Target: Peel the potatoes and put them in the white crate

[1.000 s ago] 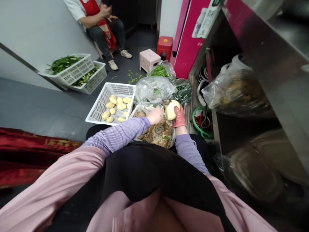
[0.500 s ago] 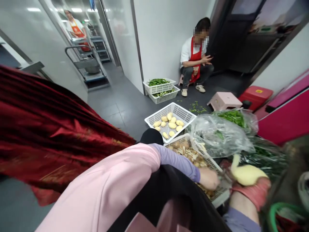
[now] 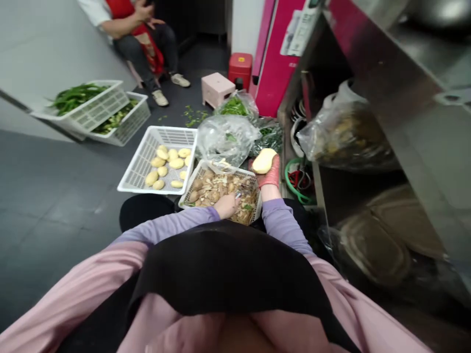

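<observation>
My left hand (image 3: 227, 206), bare, is closed on a small silvery tool (image 3: 238, 195), which looks like a peeler, over the basket of peelings. My right hand (image 3: 271, 174), in a reddish glove, is wrapped round a pale peeled potato (image 3: 263, 161) at the basket's right edge. Unpeeled potatoes (image 3: 197, 185) and brown peelings (image 3: 245, 214) fill much of this white basket (image 3: 187, 197). To its left, a larger white basket (image 3: 129, 171) holds several peeled potatoes (image 3: 176, 163).
Plastic bags (image 3: 226, 137) of greens lie beyond the baskets. Two baskets of green vegetables (image 3: 79, 98) stand at the left, near a seated person (image 3: 138, 44). A pink stool (image 3: 217, 89), a red stool (image 3: 240, 71), a green-rimmed basket (image 3: 300, 196) and metal shelving (image 3: 401, 98) are also around.
The view has swung right, bringing the shelving into sight, and the baskets appear further left. Both hands still hold their things; the potato in my right hand shows a broad pale side.
</observation>
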Motion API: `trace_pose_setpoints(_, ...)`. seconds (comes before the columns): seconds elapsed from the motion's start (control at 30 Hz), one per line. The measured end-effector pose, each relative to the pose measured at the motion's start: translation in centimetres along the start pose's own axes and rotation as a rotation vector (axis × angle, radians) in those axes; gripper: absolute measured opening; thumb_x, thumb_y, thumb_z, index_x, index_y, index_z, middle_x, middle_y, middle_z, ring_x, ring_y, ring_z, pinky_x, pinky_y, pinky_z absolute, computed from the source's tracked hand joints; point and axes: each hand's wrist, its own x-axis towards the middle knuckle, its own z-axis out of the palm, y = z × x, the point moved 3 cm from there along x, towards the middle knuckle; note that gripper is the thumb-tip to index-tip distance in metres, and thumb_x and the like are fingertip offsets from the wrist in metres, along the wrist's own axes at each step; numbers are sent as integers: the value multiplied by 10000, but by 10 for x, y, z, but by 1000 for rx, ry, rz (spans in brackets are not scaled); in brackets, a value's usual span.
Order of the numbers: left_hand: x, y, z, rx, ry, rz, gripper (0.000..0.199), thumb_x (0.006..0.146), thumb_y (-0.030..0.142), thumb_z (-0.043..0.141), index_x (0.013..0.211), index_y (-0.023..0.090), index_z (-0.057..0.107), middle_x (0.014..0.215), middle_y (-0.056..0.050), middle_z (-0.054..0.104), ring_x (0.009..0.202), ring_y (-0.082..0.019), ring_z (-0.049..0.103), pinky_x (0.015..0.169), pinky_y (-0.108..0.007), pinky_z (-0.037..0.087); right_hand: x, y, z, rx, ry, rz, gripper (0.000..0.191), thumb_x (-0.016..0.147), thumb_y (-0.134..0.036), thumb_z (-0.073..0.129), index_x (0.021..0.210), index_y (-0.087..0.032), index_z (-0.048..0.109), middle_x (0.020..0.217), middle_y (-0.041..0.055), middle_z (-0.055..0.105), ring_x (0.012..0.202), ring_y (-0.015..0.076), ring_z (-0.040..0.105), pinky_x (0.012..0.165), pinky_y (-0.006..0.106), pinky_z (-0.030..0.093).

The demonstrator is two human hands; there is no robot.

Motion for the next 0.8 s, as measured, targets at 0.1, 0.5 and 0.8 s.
trace_pose_setpoints(0.1,11,10,-43,9,177,29,338,1122,319,396,1227,100,631,1132,-194,757,1063,-282,741,935,-338,538,1,-1,-1,95,15,38,438,949,-607,562,1106,-241,743,865,-10,822,841,176,773,943,417,661)
trace_pose_setpoints(0.5,-13,21,-31,14,3,50,312,1114,290,443,1161,91,679,1089,-173,772,1007,-266,751,903,-328,549,-9,-5,4,150,-180,161,557,966,-678,483,1111,-203,735,893,37,806,833,199,734,885,402,654)
trace_pose_setpoints(0.8,13,40,-38,-5,143,101,317,1109,288,437,1218,86,655,1040,-167,781,948,-258,761,839,-310,544,-12,-7,5,139,-92,33,507,958,-668,532,1113,-234,744,919,23,803,924,208,751,946,419,643)
